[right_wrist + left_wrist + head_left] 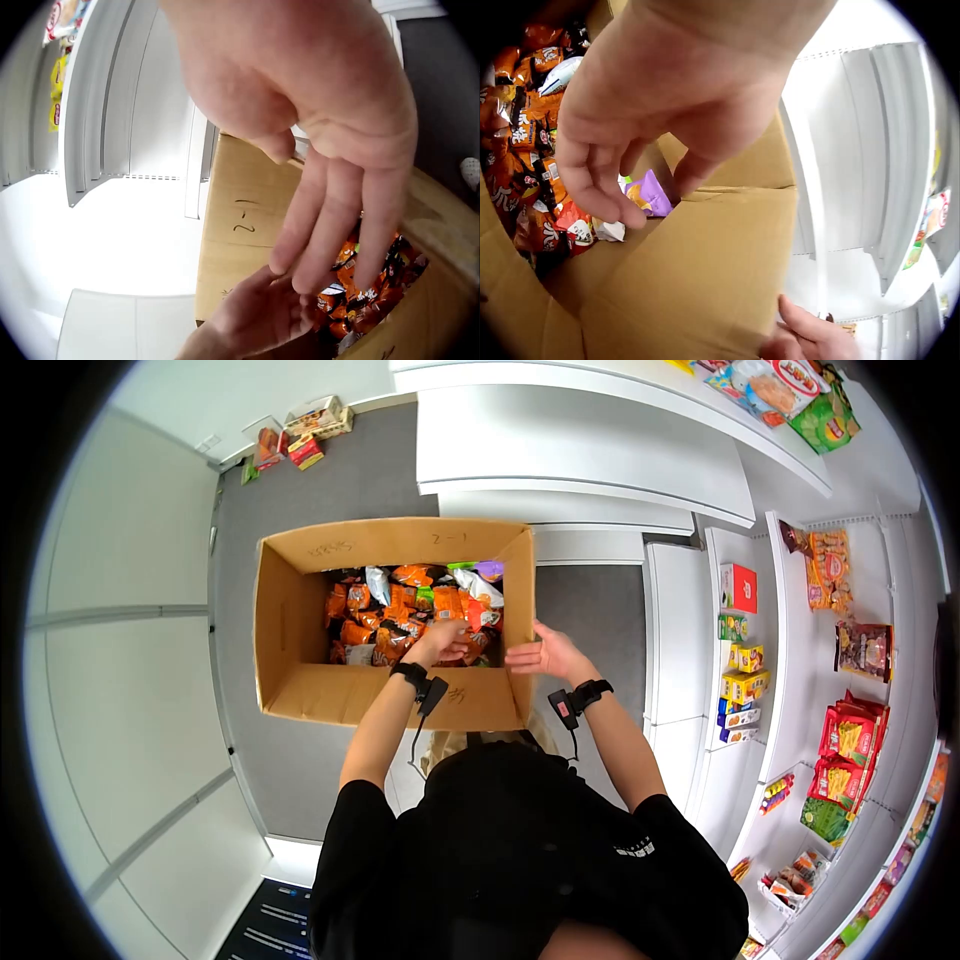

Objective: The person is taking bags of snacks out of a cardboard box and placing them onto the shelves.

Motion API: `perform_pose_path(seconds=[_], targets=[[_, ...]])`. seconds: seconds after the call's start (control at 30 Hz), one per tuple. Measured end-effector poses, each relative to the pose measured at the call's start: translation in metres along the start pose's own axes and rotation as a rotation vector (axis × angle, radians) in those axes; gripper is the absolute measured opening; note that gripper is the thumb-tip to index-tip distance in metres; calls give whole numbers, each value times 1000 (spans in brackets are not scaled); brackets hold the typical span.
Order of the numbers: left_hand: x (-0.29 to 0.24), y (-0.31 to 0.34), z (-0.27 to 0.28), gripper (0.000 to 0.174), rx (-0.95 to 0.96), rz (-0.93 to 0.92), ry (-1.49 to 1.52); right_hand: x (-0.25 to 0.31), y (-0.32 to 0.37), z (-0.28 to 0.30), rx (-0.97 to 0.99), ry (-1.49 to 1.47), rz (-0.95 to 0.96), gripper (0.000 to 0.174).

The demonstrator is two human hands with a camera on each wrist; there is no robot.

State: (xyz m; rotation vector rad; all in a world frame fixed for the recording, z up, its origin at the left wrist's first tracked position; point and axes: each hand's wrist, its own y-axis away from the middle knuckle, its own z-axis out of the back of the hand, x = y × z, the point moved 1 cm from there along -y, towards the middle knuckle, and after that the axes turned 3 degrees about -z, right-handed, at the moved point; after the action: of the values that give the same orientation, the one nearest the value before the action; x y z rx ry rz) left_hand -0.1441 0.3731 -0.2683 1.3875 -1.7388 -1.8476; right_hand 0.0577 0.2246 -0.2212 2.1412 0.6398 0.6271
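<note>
A large cardboard box (300,550) stands upright with its top flaps spread, filled with snack packets (395,605), mostly orange and black. My left hand (442,643) hovers over the packets near the box's right side, fingers loosely bent and holding nothing. In the left wrist view, a purple packet (654,196) shows between its thumb and fingers, deeper in the box. My right hand (550,653) is at the right flap, its straight fingers lying over the cardboard edge. From the right wrist, those fingers (330,217) point down into the box, with the thumb apart from them.
White shelves on the right hold small boxes (745,686) and hanging snack bags (848,740). White shelf boards (570,440) run behind the box. Several snack packages (305,452) sit on the grey floor at the far left, near white cabinets (130,700).
</note>
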Motion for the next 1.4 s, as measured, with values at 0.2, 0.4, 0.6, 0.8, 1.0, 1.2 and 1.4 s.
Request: perform_pose_path(seconds=[0.2,0.4,0.6,0.8,1.0,1.2,1.4], targets=[[-27,-105,-9,42,-174,27,-171,39,4,-11,-150,531,-51,57],[-34,-196,-13,63,-293,-112,-73,56,-10,-16,-166,554,-220,66],[-33,-250,-6,48,-270,-322,-10,39,-47,6,-272,763,-168,61],[-35,-277,-2,24,-336,-346,-202,53,-32,-4,-289,640,-250,62],[-24,-250,5,25,-559,-341,-694,57,-23,-10,-231,611,-224,61],[-24,-183,-6,27,-444,-561,-746,55,-7,-14,-218,592,-122,64],[-18,-95,19,21,-270,-728,-676,40,10,-17,-242,633,52,61]])
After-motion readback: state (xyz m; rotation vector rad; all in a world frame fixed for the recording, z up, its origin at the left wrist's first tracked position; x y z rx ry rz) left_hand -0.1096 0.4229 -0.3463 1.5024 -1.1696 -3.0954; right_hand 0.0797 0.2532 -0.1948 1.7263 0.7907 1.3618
